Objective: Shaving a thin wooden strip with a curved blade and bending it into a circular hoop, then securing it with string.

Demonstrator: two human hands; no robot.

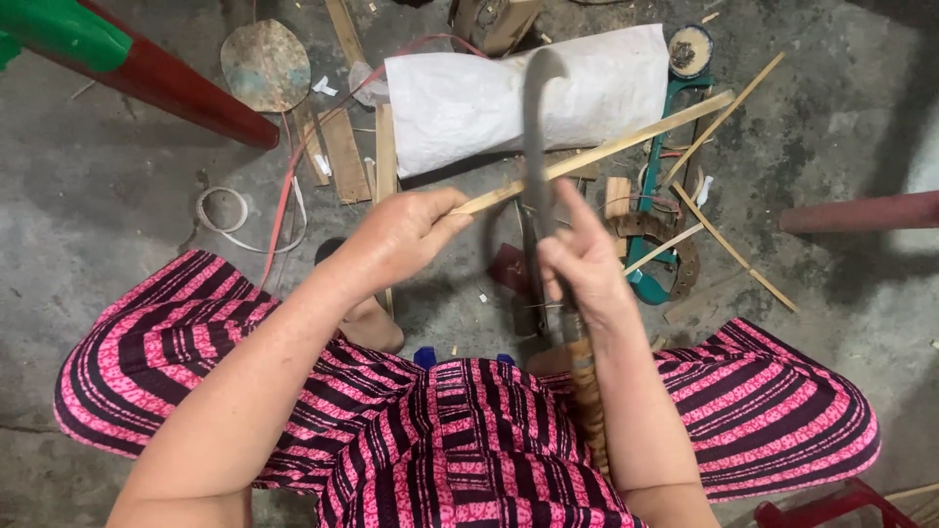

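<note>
bamboo strip [597, 152] sits pinched in my left hand [396, 235], slanting up-right over the white sack [460, 98], while my right hand [582, 264] grips the curved knife [536, 137] against it, so i judge splitting is underway, needing steady blade pressure.

A white sack [509, 93] lies on the grey concrete floor [117, 176] among scattered wood offcuts [344, 154]. A coiled white cord [223, 210] sits left, beside a red-and-green pole [147, 73].
</note>
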